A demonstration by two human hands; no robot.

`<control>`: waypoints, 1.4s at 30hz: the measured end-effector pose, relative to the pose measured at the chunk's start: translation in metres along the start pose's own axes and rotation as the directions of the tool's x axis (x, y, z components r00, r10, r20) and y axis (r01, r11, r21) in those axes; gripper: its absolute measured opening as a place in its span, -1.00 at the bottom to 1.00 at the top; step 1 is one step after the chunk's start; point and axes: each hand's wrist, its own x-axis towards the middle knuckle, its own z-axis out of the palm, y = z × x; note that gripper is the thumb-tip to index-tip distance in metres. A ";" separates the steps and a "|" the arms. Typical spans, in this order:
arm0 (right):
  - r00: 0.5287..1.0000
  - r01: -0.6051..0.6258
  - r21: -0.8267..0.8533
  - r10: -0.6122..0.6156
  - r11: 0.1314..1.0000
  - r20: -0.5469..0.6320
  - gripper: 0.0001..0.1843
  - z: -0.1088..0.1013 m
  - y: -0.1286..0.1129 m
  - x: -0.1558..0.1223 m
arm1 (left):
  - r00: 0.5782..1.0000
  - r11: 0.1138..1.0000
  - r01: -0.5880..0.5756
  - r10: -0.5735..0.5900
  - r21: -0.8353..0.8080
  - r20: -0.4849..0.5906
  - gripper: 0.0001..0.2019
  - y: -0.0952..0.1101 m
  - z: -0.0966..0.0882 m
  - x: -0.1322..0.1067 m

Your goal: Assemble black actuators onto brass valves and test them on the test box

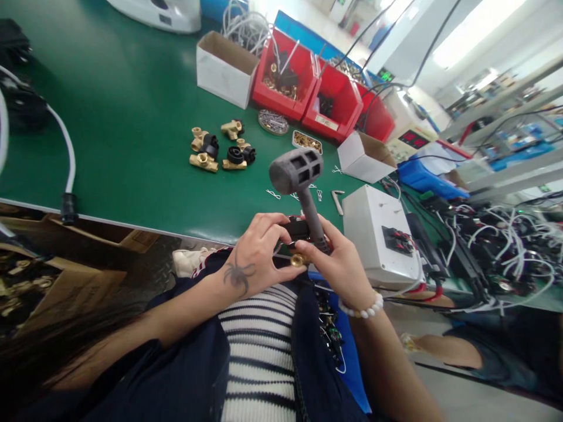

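Observation:
Both my hands meet at the near edge of the table around one assembly. It has a brass fitting (298,259) with a round opening toward me, a black housing (297,229), and a grey plastic piece (299,170) with a slotted, cage-like head on a ribbed stem. My left hand (257,252) is closed on the left side, fingers at the black housing and thumb by the brass fitting. From the right, my right hand (341,266) is closed around the stem's base, its thumb against the fitting. My fingers hide how the parts join.
Brass valve fittings with black caps (204,149) lie on the green table (132,129). Behind are a white carton (226,73), red bins (281,82) and a dish of pins (273,122). Loose clips (273,194) and a white box (373,234) are nearby; another person sits right.

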 end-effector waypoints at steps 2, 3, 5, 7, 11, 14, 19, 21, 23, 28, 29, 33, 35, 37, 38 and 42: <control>0.999 0.024 0.012 -0.024 1.000 -0.022 -0.51 0.002 0.001 0.000 | 1.000 1.000 -0.003 0.003 0.003 -0.002 -0.68 0.001 0.000 0.000; 0.999 0.030 0.019 -0.029 0.999 -0.032 -0.53 0.003 0.001 0.000 | 1.000 1.000 -0.005 0.005 0.004 -0.003 -0.69 0.001 0.001 0.000; 0.998 0.036 0.027 -0.035 0.999 -0.050 -0.56 0.005 0.002 0.000 | 1.000 1.000 -0.006 0.007 0.007 -0.006 -0.68 0.002 0.001 0.000; 0.997 0.043 0.026 -0.042 0.999 -0.063 -0.58 0.006 0.001 0.000 | 1.000 1.000 -0.001 0.001 0.011 -0.012 -0.68 0.002 0.001 0.000; 0.996 0.049 0.013 -0.048 0.999 -0.079 -0.59 0.007 0.001 0.000 | 1.000 1.000 0.006 -0.006 0.019 -0.017 -0.68 0.003 0.001 0.000; 0.995 0.047 0.006 -0.046 0.999 -0.085 -0.60 0.008 0.000 0.000 | 1.000 1.000 0.010 -0.010 0.023 -0.014 -0.68 0.003 0.001 -0.001; 0.997 0.003 -0.007 -0.004 1.000 -0.083 -0.58 0.007 -0.002 0.000 | 1.000 0.999 0.026 -0.026 0.032 -0.008 -0.67 0.004 0.001 -0.001; 0.996 -0.006 -0.006 0.006 1.000 -0.085 -0.57 0.007 -0.003 0.000 | 1.000 0.999 0.029 -0.029 0.037 -0.008 -0.67 0.004 0.001 -0.001; 0.996 -0.006 -0.002 0.005 1.000 -0.084 -0.57 0.008 -0.003 0.000 | 0.999 0.998 0.035 -0.035 0.042 -0.008 -0.66 0.004 0.001 -0.001; 0.996 0.009 0.007 -0.008 1.000 -0.086 -0.59 0.008 -0.001 0.000 | 0.999 0.998 0.041 -0.041 0.051 0.000 -0.66 0.004 0.002 0.000; 0.996 0.010 0.012 -0.009 1.000 -0.090 -0.59 0.008 -0.001 0.000 | 0.999 0.998 0.038 -0.038 0.052 0.001 -0.67 0.004 0.002 0.000; 0.995 0.014 0.013 -0.013 1.000 -0.099 -0.59 0.010 0.000 0.000 | 1.000 0.998 0.031 -0.031 0.059 -0.003 -0.68 0.004 0.002 -0.001; 0.995 0.009 0.001 -0.009 1.000 -0.104 -0.57 0.011 0.000 0.001 | 1.000 0.998 0.028 -0.028 0.060 -0.006 -0.67 0.004 0.002 -0.001; 0.994 0.007 -0.010 -0.008 1.000 -0.111 -0.54 0.011 0.000 0.001 | 1.000 0.998 0.028 -0.028 0.058 -0.007 -0.66 0.004 0.002 0.000; 0.993 0.005 -0.017 -0.007 1.000 -0.114 -0.52 0.009 0.000 0.000 | 1.000 0.998 0.030 -0.030 0.052 -0.004 -0.66 0.004 0.002 0.000; 0.988 -0.032 -0.050 0.024 0.998 -0.154 -0.50 -0.006 0.000 -0.013 | 0.996 0.996 0.088 -0.088 -0.011 0.009 -0.62 0.004 -0.001 0.001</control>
